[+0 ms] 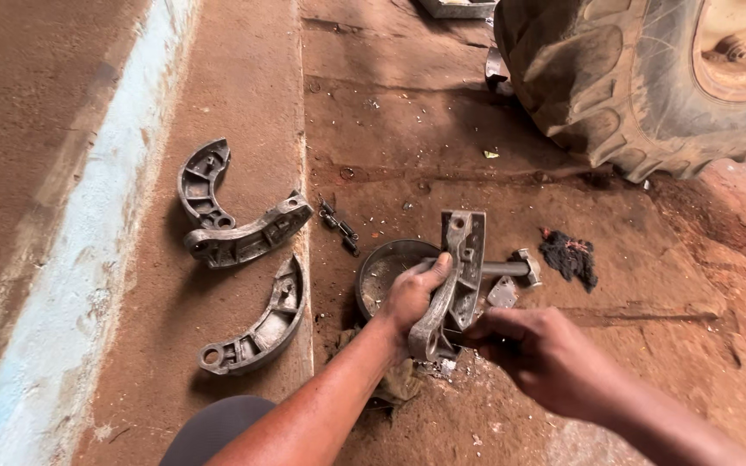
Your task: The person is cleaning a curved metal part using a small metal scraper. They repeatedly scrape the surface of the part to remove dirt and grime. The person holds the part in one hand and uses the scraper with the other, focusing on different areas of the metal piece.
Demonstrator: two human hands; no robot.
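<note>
- Brake shoe (pixel 455 276) in hand: a curved, grey metal piece, held upright and slightly tilted over the dirt floor (pixel 615 267), in front of the round metal pan (pixel 382 267); grime shows on its webbing, so I judge the work on it unfinished.
- My left hand (pixel 412 298) is clenched around the shoe's lower half, thumb across its edge.
- My right hand (pixel 546 349) pinches a small dark tool at the shoe's lower end; the tool is too hidden to identify.
- Three other brake shoes (pixel 243 233) lie on the concrete strip (pixel 243 86) to my left, well apart from my grip; whether they are finished I cannot tell.
- Nearby: a hammer (pixel 515 267) just behind the shoe, a black rag (pixel 569 256), a large tyre (pixel 615 78) beyond.
</note>
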